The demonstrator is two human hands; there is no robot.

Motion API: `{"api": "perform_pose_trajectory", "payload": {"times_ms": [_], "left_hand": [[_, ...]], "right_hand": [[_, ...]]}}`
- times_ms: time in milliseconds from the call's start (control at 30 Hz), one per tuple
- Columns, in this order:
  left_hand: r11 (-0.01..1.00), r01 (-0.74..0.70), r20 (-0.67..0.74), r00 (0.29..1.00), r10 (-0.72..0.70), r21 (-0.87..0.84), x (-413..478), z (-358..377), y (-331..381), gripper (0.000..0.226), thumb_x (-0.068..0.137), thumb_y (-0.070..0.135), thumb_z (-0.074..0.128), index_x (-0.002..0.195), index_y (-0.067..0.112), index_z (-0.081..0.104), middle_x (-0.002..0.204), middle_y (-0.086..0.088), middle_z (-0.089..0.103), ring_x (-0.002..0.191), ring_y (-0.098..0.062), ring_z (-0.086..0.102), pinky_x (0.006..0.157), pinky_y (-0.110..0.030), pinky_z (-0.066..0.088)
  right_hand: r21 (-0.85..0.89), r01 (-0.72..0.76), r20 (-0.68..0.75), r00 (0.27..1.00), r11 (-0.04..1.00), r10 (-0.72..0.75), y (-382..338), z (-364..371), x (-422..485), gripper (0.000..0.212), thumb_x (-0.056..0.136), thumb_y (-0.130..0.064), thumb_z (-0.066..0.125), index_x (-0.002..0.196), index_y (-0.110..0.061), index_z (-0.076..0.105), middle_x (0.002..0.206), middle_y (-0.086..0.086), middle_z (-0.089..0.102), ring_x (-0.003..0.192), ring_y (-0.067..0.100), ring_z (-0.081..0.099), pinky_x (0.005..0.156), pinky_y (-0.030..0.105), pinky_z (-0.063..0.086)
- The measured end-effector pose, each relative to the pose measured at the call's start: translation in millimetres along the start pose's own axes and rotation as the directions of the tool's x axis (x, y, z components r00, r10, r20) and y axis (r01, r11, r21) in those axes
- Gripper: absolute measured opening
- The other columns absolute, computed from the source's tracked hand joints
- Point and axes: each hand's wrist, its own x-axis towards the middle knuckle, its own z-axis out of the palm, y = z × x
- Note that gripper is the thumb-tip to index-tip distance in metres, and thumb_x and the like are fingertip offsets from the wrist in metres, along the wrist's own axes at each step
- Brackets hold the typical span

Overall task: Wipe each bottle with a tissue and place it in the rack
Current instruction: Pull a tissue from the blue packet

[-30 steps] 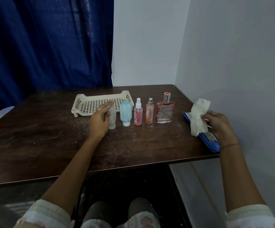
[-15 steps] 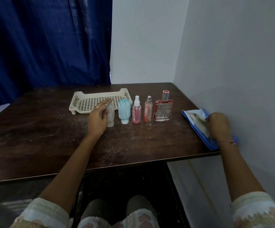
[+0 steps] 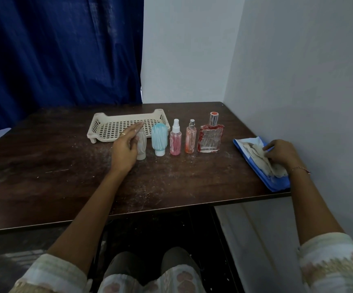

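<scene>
White bottle [image 3: 142,143]: upright, by near edge of rack [image 3: 116,129]
Left hand [image 3: 124,152]: fingers straight, against it
Right hand [image 3: 281,153]: fingers curled on tissue [image 3: 259,158]

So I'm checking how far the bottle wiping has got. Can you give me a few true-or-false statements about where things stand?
1. The rack has no bottle in it. True.
2. Five bottles stand in a row on the table. True.
3. The right hand holds a bottle. False: it grips the tissue lying on the blue packet.
4. The blue bottle is at the right end of the row. False: the red bottle is there, and the blue one is second from the left.
5. The left hand touches the white bottle. True.
</scene>
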Motion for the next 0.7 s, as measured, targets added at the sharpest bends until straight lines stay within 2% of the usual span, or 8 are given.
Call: {"api": "perform_pose_trajectory", "payload": {"times_ms": [133,233,333,433,600,700], "left_hand": [[1.0,-0.01,-0.006,1.0,0.01,0.0,0,1,0,0.044,0.094,-0.002,0.046,0.134,0.016,0.052,0.139,-0.001,0.05,0.127,-0.007,0.042,0.1,0.001,0.025],[1.0,-0.003,-0.007,1.0,0.003,0.004,1,1,-1,0.045,0.094,-0.002,0.046,0.134,0.017,0.052,0.14,-0.001,0.05,0.128,-0.008,0.042,0.1,0.001,0.025],[1.0,-0.008,-0.006,1.0,0.008,0.002,0,1,-1,0.045,0.094,-0.002,0.046,0.134,0.017,0.052,0.14,-0.001,0.05,0.128,-0.007,0.042,0.101,0.0,0.024],[1.0,-0.018,-0.004,1.0,0.018,-0.006,0,0,-1,0.044,0.094,-0.002,0.046,0.134,0.016,0.052,0.139,-0.001,0.05,0.128,-0.007,0.042,0.102,-0.001,0.025],[1.0,-0.02,-0.004,1.0,0.02,-0.001,0,0,0,0.044,0.094,-0.002,0.045,0.134,0.015,0.052,0.139,-0.001,0.05,0.126,-0.003,0.041,0.101,0.0,0.025],[0.999,-0.031,-0.004,1.0,0.031,0.008,0,0,-2,0.044,0.094,-0.002,0.045,0.134,0.015,0.052,0.139,-0.002,0.051,0.127,-0.005,0.042,0.102,-0.002,0.025]], "right_hand": [[0.017,0.019,-0.011,1.0,1.0,-0.019,4,-2,-1,0.019,0.079,0.001,0.059,0.091,-0.011,0.052,0.093,0.02,0.061,0.079,0.031,0.056,0.071,0.037,0.047],[-0.069,0.078,0.023,0.997,0.995,-0.076,0,1,-1,0.018,0.082,0.001,0.055,0.09,-0.013,0.065,0.096,0.018,0.063,0.074,0.026,0.055,0.069,0.032,0.044],[-0.133,0.082,0.032,0.996,0.988,-0.079,-8,10,-1,0.021,0.091,-0.013,0.054,0.101,-0.008,0.072,0.106,0.02,0.064,0.088,0.031,0.058,0.075,0.031,0.042],[-0.148,0.009,-0.017,1.0,0.989,-0.011,-13,13,-1,0.029,0.091,-0.023,0.056,0.096,0.002,0.069,0.101,0.022,0.066,0.079,0.032,0.056,0.068,0.03,0.039],[-0.27,0.075,0.042,0.997,0.96,-0.066,-14,6,-7,0.025,0.094,-0.017,0.052,0.112,-0.01,0.068,0.119,0.016,0.061,0.105,0.032,0.056,0.089,0.032,0.042],[-0.274,0.085,0.151,0.988,0.958,-0.044,-13,-4,-7,0.027,0.093,-0.014,0.052,0.116,-0.016,0.065,0.125,0.016,0.057,0.111,0.031,0.053,0.091,0.033,0.041]]}}
